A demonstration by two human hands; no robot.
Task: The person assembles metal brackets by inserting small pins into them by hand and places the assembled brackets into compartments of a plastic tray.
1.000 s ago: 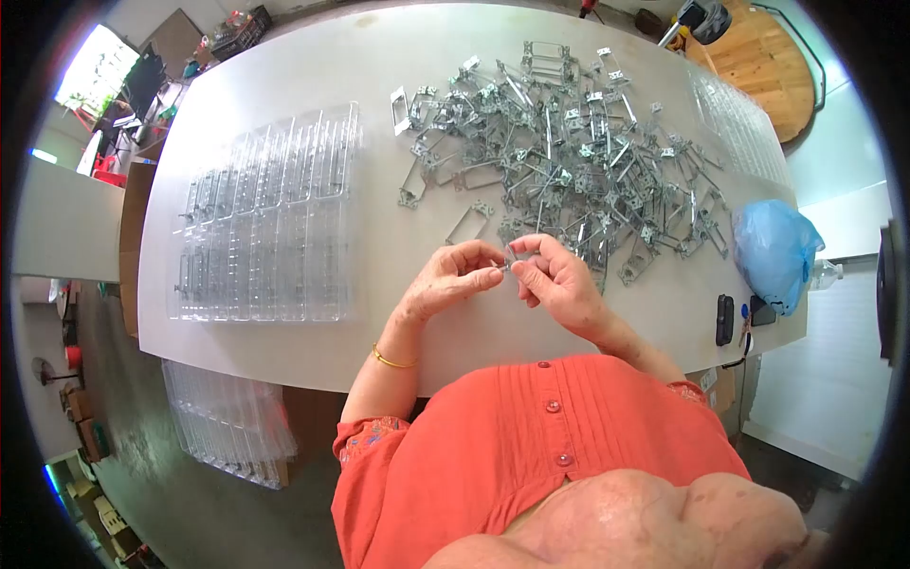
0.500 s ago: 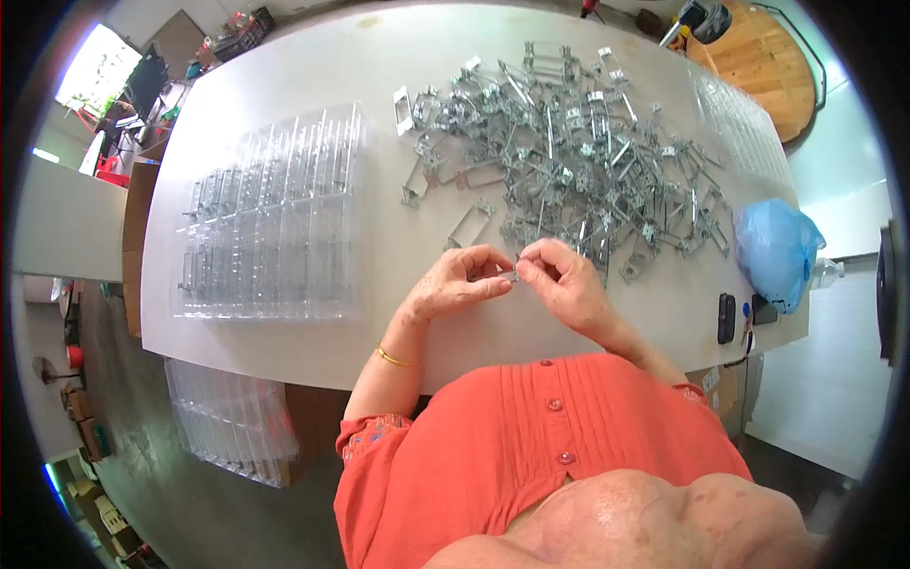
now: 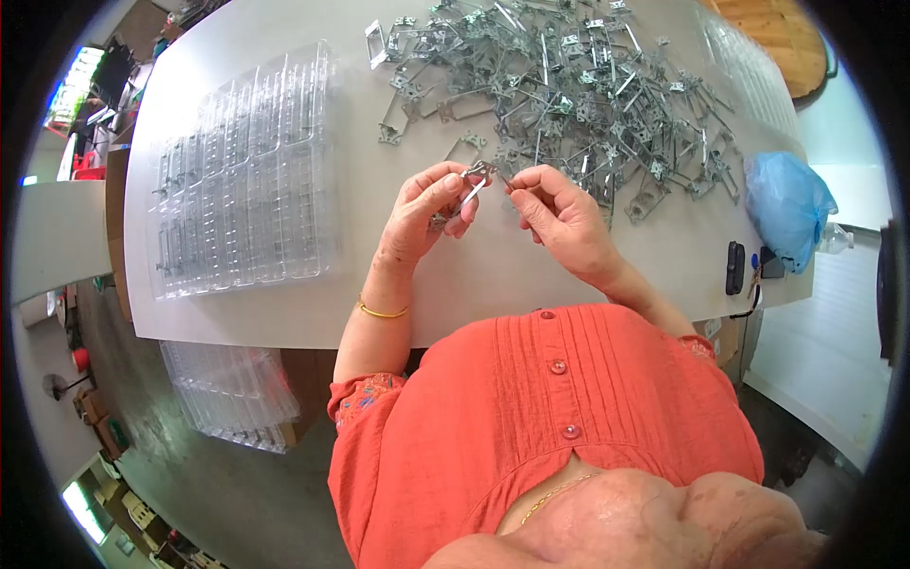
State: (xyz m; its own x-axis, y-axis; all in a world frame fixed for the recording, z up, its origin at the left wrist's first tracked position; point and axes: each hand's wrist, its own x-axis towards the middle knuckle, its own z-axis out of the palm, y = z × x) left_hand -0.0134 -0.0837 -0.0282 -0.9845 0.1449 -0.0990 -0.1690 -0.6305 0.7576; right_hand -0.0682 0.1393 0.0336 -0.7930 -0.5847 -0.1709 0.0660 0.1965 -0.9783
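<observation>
My left hand (image 3: 424,211) is closed around a metal bracket (image 3: 471,193), a narrow frame with a punched plate at its upper end, tilted above the table. Just right of it, my right hand (image 3: 572,226) has thumb and forefinger pinched together. Something thin and dark shows at those fingertips, close to the bracket's end, too small to name. Beyond both hands lies a large tangled pile of similar metal brackets (image 3: 569,95). One loose bracket (image 3: 464,145) rests on the table just past my left fingers.
Clear plastic trays (image 3: 327,171) holding rows of metal parts lie on the white table (image 3: 284,318) at left. More clear trays (image 3: 232,394) are below its edge. At right are a blue plastic bag (image 3: 787,204), a black case (image 3: 735,268) and more clear plastic (image 3: 754,71).
The camera view has shifted, so the table sits higher in it. My left hand has turned, showing more of the bracket, and the hands are slightly farther apart.
</observation>
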